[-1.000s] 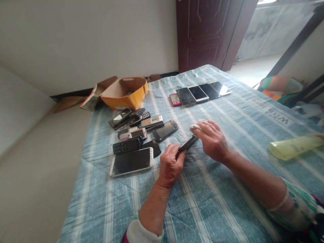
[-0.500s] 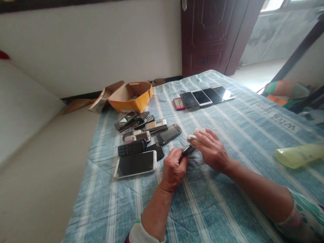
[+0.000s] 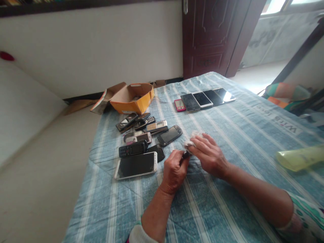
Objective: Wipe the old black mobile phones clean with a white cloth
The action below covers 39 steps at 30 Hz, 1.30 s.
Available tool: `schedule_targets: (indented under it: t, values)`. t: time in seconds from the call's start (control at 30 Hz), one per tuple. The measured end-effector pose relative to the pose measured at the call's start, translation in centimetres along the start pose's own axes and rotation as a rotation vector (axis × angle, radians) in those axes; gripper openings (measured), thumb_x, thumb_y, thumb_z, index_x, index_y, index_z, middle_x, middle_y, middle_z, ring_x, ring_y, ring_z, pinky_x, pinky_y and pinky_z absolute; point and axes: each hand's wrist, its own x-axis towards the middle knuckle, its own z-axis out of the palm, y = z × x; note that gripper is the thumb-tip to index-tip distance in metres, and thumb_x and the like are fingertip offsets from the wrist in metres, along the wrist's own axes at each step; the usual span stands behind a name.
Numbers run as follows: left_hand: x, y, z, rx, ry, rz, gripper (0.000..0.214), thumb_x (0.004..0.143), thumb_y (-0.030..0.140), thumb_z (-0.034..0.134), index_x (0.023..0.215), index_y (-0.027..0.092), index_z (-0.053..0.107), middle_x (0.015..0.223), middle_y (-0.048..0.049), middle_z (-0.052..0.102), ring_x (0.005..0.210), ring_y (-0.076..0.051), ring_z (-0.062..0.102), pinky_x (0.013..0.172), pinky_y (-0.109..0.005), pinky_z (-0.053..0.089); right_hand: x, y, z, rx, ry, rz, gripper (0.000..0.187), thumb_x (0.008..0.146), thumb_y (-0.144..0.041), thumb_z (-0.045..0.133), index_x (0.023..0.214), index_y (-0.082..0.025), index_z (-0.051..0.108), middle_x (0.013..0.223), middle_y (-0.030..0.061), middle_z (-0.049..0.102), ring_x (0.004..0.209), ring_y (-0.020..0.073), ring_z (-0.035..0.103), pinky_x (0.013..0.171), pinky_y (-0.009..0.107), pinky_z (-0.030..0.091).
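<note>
My left hand [image 3: 175, 169] is closed around a dark mobile phone [image 3: 186, 155], of which only a short stretch shows between the hands. Pressed over the phone's far end is a crumpled white cloth or tissue [image 3: 189, 144], with the fingers of my right hand [image 3: 211, 156] closed on it. Left of my hands lies a loose group of phones: a large white smartphone [image 3: 136, 165], a black keypad phone [image 3: 133, 149], a dark touchscreen phone [image 3: 170, 135] and several older keypad phones [image 3: 157, 126] overlapping one another.
Farther back, a pink phone [image 3: 180, 105] and several smartphones [image 3: 203, 100] lie side by side. An open orange cardboard box [image 3: 141, 104] stands at the left far edge. A translucent yellow-green object [image 3: 298, 157] lies at right on the striped blue cloth [image 3: 217, 209].
My right hand has slid slightly left and down along the phone with the white cloth, covering more of it. The left hand keeps its hold. The view has shifted slightly.
</note>
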Motion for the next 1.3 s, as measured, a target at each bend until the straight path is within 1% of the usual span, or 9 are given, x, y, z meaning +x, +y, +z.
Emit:
schedule_targets:
  t: [0.2, 0.33, 0.43, 0.5, 0.63, 0.8, 0.97, 1.1, 1.3]
  values:
    - [0.1, -0.1, 0.0, 0.028, -0.012, 0.002, 0.010, 0.088, 0.020, 0.054, 0.086, 0.018, 0.063, 0.077, -0.0040, 0.062, 0.070, -0.017, 0.060, 0.065, -0.028, 0.049, 0.2, 2.5, -0.2, -0.149, 0.025, 0.115, 0.029, 0.094, -0.012, 0.043, 0.111, -0.016, 0.066, 0.111, 0.0113, 0.068, 0.113, 0.0241, 0.059, 0.105, 0.044, 0.038]
    - [0.0, -0.1, 0.1, 0.026, -0.015, 0.009, 0.009, 0.088, 0.021, 0.054, 0.084, 0.018, 0.061, 0.075, -0.0029, 0.061, 0.069, -0.016, 0.059, 0.063, -0.026, 0.047, 0.3, 0.9, -0.4, -0.071, 0.065, 0.054, 0.027, 0.093, -0.011, 0.046, 0.109, -0.014, 0.066, 0.111, 0.0122, 0.067, 0.114, 0.0245, 0.057, 0.105, 0.045, 0.038]
    - [-0.2, -0.2, 0.1, 0.012, 0.003, 0.005, 0.013, 0.089, 0.022, 0.053, 0.077, 0.018, 0.057, 0.071, -0.0011, 0.057, 0.065, -0.015, 0.057, 0.061, -0.025, 0.046, 0.3, -0.8, -0.3, 0.035, 0.025, -0.047, 0.027, 0.094, -0.012, 0.044, 0.108, -0.015, 0.067, 0.112, 0.0113, 0.067, 0.117, 0.0238, 0.055, 0.107, 0.046, 0.036]
    - [-0.2, -0.3, 0.1, -0.001, 0.004, 0.009, 0.014, 0.089, 0.022, 0.052, 0.077, 0.018, 0.057, 0.073, -0.0015, 0.058, 0.067, -0.014, 0.058, 0.063, -0.025, 0.047, 0.2, -1.3, -0.2, 0.058, -0.005, -0.062, 0.029, 0.094, -0.013, 0.041, 0.107, -0.015, 0.067, 0.112, 0.0105, 0.067, 0.118, 0.0228, 0.055, 0.109, 0.046, 0.034]
    - [0.0, -0.2, 0.0, 0.004, -0.032, 0.024, 0.010, 0.089, 0.020, 0.052, 0.089, 0.017, 0.061, 0.080, -0.0038, 0.061, 0.074, -0.016, 0.060, 0.069, -0.027, 0.048, 0.2, 0.1, -0.1, -0.036, -0.001, 0.043, 0.030, 0.095, -0.013, 0.041, 0.111, -0.017, 0.066, 0.111, 0.0089, 0.068, 0.116, 0.0216, 0.056, 0.109, 0.043, 0.033]
    - [0.0, -0.1, -0.1, 0.035, -0.036, 0.016, 0.009, 0.088, 0.020, 0.053, 0.086, 0.017, 0.062, 0.077, -0.0031, 0.060, 0.072, -0.016, 0.058, 0.067, -0.027, 0.047, 0.3, 2.1, -0.4, -0.140, 0.023, 0.148, 0.028, 0.094, -0.013, 0.044, 0.108, -0.018, 0.067, 0.108, 0.0085, 0.068, 0.113, 0.0218, 0.058, 0.106, 0.042, 0.036]
    - [-0.1, -0.3, -0.1, 0.030, -0.044, 0.009, 0.004, 0.086, 0.019, 0.055, 0.084, 0.018, 0.059, 0.074, -0.0004, 0.056, 0.066, -0.014, 0.056, 0.062, -0.024, 0.045, 0.5, -0.1, -0.5, -0.028, 0.050, 0.035, 0.028, 0.094, -0.012, 0.043, 0.110, -0.018, 0.065, 0.110, 0.0094, 0.067, 0.116, 0.0219, 0.056, 0.107, 0.043, 0.037]
    - [-0.1, -0.4, 0.0, 0.009, -0.011, 0.024, 0.009, 0.087, 0.018, 0.052, 0.079, 0.018, 0.056, 0.072, 0.0005, 0.055, 0.064, -0.013, 0.056, 0.061, -0.023, 0.045, 0.3, -1.4, -0.2, 0.060, -0.015, -0.065, 0.027, 0.094, -0.013, 0.042, 0.108, -0.016, 0.066, 0.111, 0.0096, 0.067, 0.118, 0.0228, 0.055, 0.109, 0.045, 0.034]
    - [0.1, -0.2, -0.2, 0.056, -0.039, 0.028, 0.008, 0.085, 0.015, 0.053, 0.085, 0.018, 0.060, 0.076, -0.0023, 0.060, 0.070, -0.016, 0.059, 0.065, -0.025, 0.047, 0.3, 1.8, -0.2, -0.094, 0.008, 0.106, 0.029, 0.094, -0.012, 0.042, 0.110, -0.016, 0.066, 0.107, 0.0101, 0.067, 0.114, 0.0230, 0.057, 0.106, 0.045, 0.036]
